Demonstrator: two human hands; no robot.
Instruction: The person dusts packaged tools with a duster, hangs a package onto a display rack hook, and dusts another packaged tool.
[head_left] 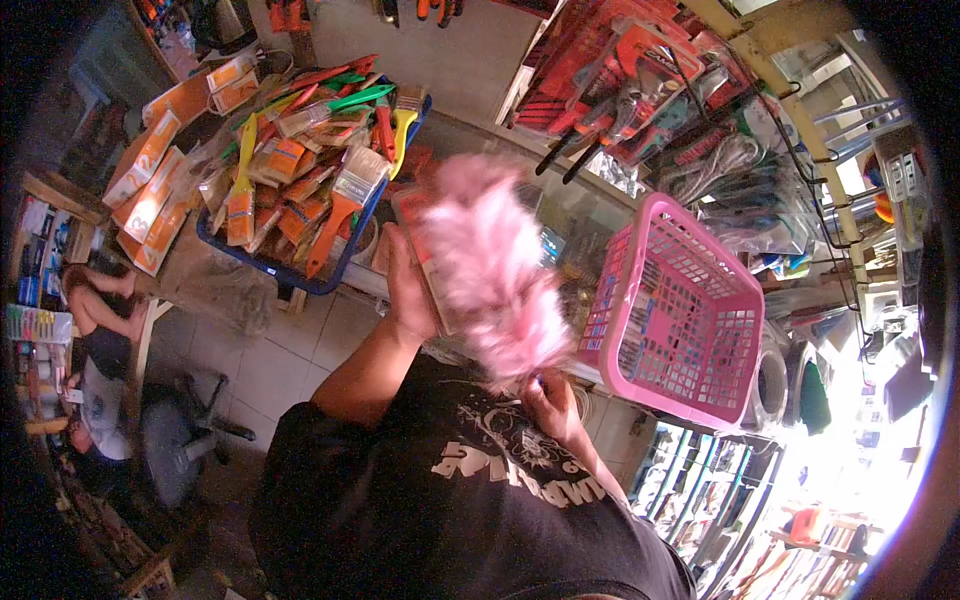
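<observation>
My right hand (552,405) is closed around the handle end of a fluffy pink duster (497,265), which is smeared by motion. My left hand (406,290) holds up a flat packaged item (418,240) with a reddish face, partly hidden behind the duster. The duster lies over or very close to that item; I cannot tell whether they touch. Left of my hands, a blue tray (345,262) is heaped with paintbrushes (345,205) with orange, yellow, green and red handles.
A pink plastic basket (620,375) stands right of my hands. Packaged tools (630,105) hang beyond it. Orange cards (150,205) numbered 2, 3 and 4 stand beside the tray. At far left are another person (100,385) and an office chair (180,445).
</observation>
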